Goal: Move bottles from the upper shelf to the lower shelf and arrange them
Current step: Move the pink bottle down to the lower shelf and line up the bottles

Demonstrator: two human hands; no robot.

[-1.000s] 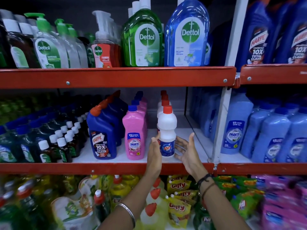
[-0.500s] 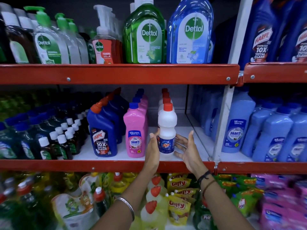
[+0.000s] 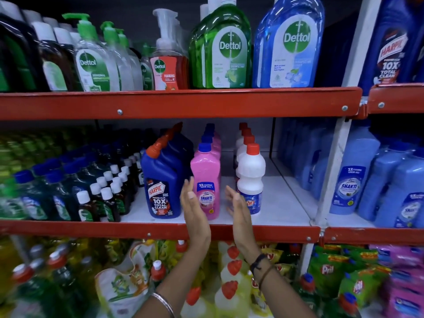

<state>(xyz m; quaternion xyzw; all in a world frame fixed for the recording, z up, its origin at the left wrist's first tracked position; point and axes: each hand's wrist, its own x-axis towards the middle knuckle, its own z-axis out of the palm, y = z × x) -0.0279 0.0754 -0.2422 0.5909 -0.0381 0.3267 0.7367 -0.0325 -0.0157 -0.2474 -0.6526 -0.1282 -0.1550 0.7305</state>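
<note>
Pink bottle (image 3: 205,180) is now sitting between your open palms on the lower shelf (image 3: 270,203); your left hand (image 3: 193,208) and right hand (image 3: 238,208) are shifting off the white bottle (image 3: 250,177), gripping nothing. You are squaring up the rows.

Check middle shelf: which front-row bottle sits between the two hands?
The pink bottle with the blue cap. The left hand and right hand flank it, both open; the blue bottle and white bottle stand outside them.
</note>
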